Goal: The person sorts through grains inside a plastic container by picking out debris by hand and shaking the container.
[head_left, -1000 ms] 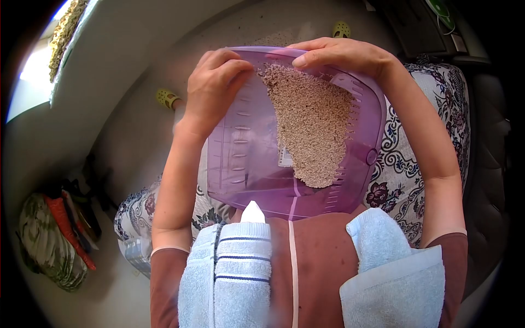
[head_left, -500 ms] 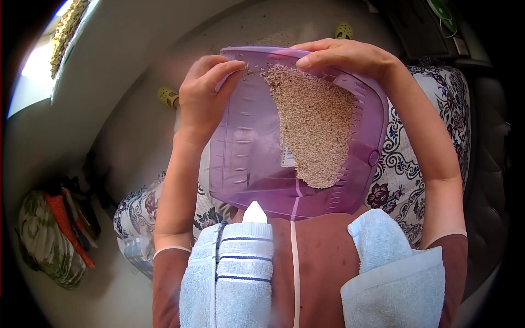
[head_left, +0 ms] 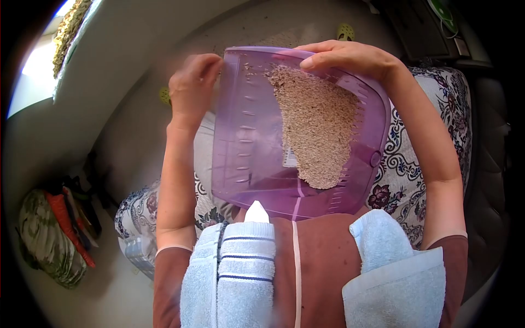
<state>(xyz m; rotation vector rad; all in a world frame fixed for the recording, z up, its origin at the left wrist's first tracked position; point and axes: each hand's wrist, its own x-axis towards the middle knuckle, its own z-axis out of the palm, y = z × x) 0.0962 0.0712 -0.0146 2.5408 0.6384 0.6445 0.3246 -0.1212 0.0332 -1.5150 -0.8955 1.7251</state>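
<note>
A translucent purple tray (head_left: 235,158) rests on the lap, with a heap of beige grains (head_left: 320,126) towards its right side. Darker bits lie among the grains near the far edge, and a few are scattered at the far left corner. My right hand (head_left: 350,57) grips the tray's far rim, thumb inside and fingers over the edge. Just outside the far left corner is my left hand (head_left: 192,87), its fingertips pinched together and slightly blurred; what they hold, if anything, is too small to tell.
Patterned fabric (head_left: 402,169) covers the seat on both sides. Light blue towels (head_left: 246,268) hang over the brown shirt (head_left: 322,262). Yellow-green clogs (head_left: 345,33) show beyond the tray. A camouflage bag (head_left: 49,240) lies at the left, and scattered bits lie on the floor beyond the tray.
My left hand has moved left, from over the tray's far left part to outside its corner. The tray has shifted slightly right; my right hand keeps its grip on the rim.
</note>
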